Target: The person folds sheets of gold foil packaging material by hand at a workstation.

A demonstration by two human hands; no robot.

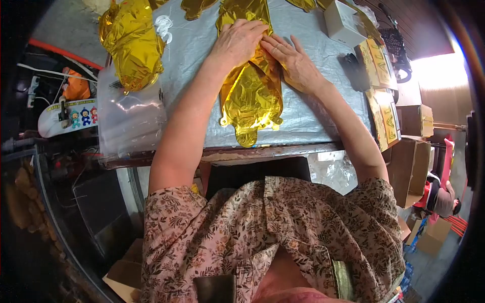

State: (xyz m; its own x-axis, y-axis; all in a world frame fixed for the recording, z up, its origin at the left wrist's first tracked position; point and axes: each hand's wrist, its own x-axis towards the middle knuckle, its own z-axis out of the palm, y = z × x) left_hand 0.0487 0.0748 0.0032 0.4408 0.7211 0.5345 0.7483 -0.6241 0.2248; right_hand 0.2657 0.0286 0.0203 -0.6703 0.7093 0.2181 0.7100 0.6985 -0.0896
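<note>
A gold foil piece (252, 93) lies lengthwise on the silver-grey table cover (192, 55), its tabbed lower end toward me. Flat across its upper part rests my left hand (241, 43), the fingers side by side and pointing right. My right hand (293, 60) lies at the foil's right edge, its fingers stretched toward the left hand and the thumb apart. The fingertips of both hands come close together or touch. Neither hand visibly grips anything; the foil under the palms is hidden.
Crumpled gold foil (132, 48) lies at the left, beside white ribbon (163, 28) and a clear plastic bag (131, 116). A white box (346, 22) and yellow printed boxes (381, 111) line the right side. Beyond them are cardboard boxes (409, 169) and another person (442, 194).
</note>
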